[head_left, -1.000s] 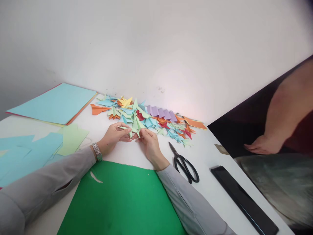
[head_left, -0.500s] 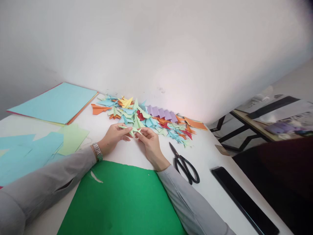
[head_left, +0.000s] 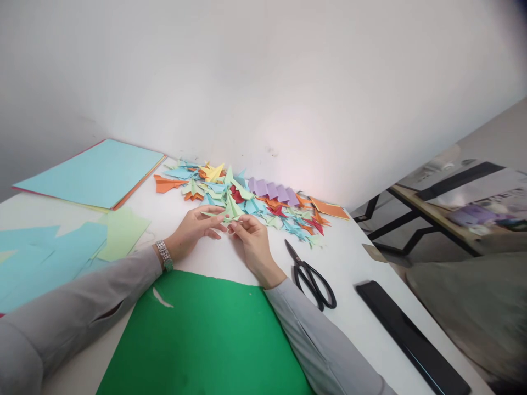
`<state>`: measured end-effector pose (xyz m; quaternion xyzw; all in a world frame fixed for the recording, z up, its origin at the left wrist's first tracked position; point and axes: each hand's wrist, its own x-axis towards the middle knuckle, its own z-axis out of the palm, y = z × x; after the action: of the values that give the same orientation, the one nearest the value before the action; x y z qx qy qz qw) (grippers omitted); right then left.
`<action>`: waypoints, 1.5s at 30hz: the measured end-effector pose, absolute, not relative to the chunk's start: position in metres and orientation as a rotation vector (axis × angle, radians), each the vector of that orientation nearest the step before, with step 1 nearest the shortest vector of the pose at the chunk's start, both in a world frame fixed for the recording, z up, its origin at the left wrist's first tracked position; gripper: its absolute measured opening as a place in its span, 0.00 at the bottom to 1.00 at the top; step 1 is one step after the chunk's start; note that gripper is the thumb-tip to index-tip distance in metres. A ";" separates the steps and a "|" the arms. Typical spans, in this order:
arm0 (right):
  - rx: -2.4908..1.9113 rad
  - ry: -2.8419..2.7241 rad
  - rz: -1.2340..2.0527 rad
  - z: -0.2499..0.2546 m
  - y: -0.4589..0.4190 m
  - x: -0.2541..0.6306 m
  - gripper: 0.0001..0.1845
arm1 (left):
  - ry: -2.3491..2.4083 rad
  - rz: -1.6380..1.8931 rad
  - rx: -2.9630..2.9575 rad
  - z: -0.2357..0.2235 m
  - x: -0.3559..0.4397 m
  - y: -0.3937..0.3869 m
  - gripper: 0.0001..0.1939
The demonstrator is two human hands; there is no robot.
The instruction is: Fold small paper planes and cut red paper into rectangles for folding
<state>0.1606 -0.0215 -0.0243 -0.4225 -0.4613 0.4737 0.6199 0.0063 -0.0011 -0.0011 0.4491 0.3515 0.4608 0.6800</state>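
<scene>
Between my fingertips is a small light-green folded paper (head_left: 229,220), partly hidden by the fingers. My left hand (head_left: 198,228) pinches its left side, with the lower fingers curled beneath. On the other side, my right hand (head_left: 252,237) grips it between thumb and forefinger. Just beyond both hands lies a heap of folded paper planes (head_left: 234,202) in green, blue, orange, red and yellow. A green mat (head_left: 197,340) spreads under my forearms.
Black-handled scissors (head_left: 315,277) lie right of my right hand, with a long black case (head_left: 411,334) farther right. Coloured sheets (head_left: 94,170) are stacked at the back left. Cut blue pieces (head_left: 53,263) lie at left. A row of purple folded paper (head_left: 274,191) sits by the wall.
The green folded paper has turned and now shows flatter between my fingers. Both hands stay in nearly the same place. At the right edge, a dark shape has given way to a greyish-green one.
</scene>
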 end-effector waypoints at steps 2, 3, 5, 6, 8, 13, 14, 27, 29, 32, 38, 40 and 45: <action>-0.969 -1.060 1.094 -0.024 -0.022 0.161 0.13 | 0.803 1.033 1.033 -0.003 0.006 -0.002 0.25; -0.971 -1.063 1.094 -0.024 -0.022 0.161 0.12 | 0.823 1.038 1.046 -0.003 0.006 -0.002 0.26; -0.977 -1.075 1.092 -0.024 -0.022 0.160 0.12 | 0.872 1.057 1.069 -0.005 0.007 -0.001 0.25; -0.979 -1.077 1.092 -0.024 -0.022 0.160 0.11 | 0.891 1.067 1.080 -0.005 0.008 -0.001 0.24; -0.981 -1.068 1.100 -0.024 -0.022 0.160 0.11 | 0.908 1.086 1.100 -0.005 0.008 0.000 0.22; -0.937 -0.943 1.206 -0.021 -0.022 0.162 0.07 | 0.914 1.096 1.071 -0.006 0.008 0.001 0.22; -0.926 -0.912 1.221 -0.021 -0.022 0.163 0.06 | 0.916 1.095 1.061 -0.007 0.007 0.002 0.22; -0.972 -0.971 1.189 -0.021 -0.023 0.164 0.07 | 0.913 1.082 1.087 -0.006 0.007 0.001 0.21; -0.985 -0.971 1.175 -0.021 -0.023 0.164 0.08 | 0.908 1.089 1.083 -0.005 0.008 0.001 0.20; -1.007 -0.993 1.156 -0.021 -0.023 0.163 0.09 | 0.908 1.085 1.087 -0.003 0.008 0.000 0.19; -1.018 -1.040 1.127 -0.023 -0.022 0.162 0.11 | 0.911 1.095 1.104 -0.004 0.007 0.000 0.19; -1.025 -1.048 1.124 -0.024 -0.022 0.162 0.11 | 0.921 1.093 1.123 -0.006 0.007 0.001 0.18; -1.021 -1.060 1.127 -0.025 -0.021 0.162 0.10 | 0.923 1.098 1.164 -0.008 0.007 0.002 0.17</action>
<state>0.1618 -0.0211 -0.0245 -0.4404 -0.4573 0.4861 0.6005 0.0066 0.0021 -0.0082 0.5026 0.3986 0.4741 0.6032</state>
